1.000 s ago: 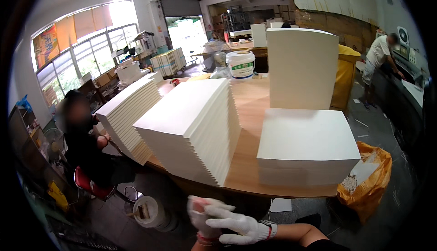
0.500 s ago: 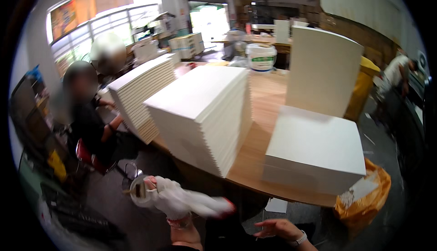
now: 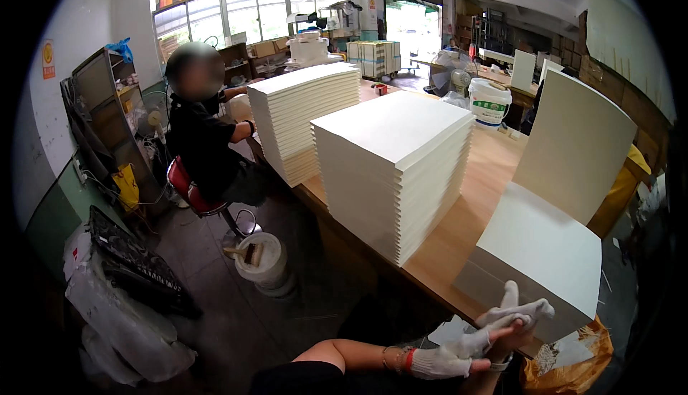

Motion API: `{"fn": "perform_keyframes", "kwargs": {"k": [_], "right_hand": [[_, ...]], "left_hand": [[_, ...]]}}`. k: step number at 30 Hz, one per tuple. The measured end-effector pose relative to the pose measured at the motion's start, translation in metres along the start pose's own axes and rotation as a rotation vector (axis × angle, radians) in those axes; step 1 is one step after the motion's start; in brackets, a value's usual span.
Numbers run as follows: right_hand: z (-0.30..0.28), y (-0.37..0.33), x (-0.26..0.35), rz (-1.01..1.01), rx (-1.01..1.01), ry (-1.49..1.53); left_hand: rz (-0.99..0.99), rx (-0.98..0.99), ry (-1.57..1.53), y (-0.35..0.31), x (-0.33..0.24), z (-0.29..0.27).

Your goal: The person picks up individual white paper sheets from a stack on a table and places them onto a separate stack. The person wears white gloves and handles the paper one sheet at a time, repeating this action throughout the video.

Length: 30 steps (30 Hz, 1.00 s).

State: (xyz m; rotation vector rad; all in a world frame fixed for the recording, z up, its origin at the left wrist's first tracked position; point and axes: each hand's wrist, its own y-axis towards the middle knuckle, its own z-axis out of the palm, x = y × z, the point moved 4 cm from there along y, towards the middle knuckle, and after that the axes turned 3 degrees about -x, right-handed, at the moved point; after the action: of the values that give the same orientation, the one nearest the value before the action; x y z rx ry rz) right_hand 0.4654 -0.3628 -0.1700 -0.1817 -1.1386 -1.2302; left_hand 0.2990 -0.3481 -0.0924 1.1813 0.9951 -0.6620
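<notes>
My left hand, in a white knit glove with a red cuff edge and bare fingertips, reaches across to my right hand. Its fingers close on a second white glove, which lies over the fingers of the right hand. Bare skin and a light wristband show on the right hand and wrist; its fingers are mostly hidden by the glove. Both hands are in front of a low stack of white sheets at the table's near right corner.
Tall white stacks stand on the wooden table. A curved white stack rises at the right. A white bucket with a brush is on the floor. A person sits at the left. An orange bag stands lower right.
My left hand has moved right from above the floor bucket, carrying the loose white glove to my right hand. The view has turned left, and the hands now meet.
</notes>
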Motion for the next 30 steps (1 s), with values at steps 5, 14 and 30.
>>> {"fn": "perform_keyframes", "kwargs": {"k": [5, 14, 30], "right_hand": [[0.0, 0.053, 0.026, -0.182, -0.081, -0.274], [-0.012, 0.192, 0.075, -0.457, -0.129, -0.879], [-0.011, 0.307, -0.001, -1.114, 0.523, -1.853]], "left_hand": [[0.105, 0.145, -0.259, -0.009, 0.042, 0.021], [-0.275, 0.23, -0.891, -0.06, 0.144, -0.012], [-0.649, -0.469, 0.494, -0.255, 0.227, -0.085]]}}
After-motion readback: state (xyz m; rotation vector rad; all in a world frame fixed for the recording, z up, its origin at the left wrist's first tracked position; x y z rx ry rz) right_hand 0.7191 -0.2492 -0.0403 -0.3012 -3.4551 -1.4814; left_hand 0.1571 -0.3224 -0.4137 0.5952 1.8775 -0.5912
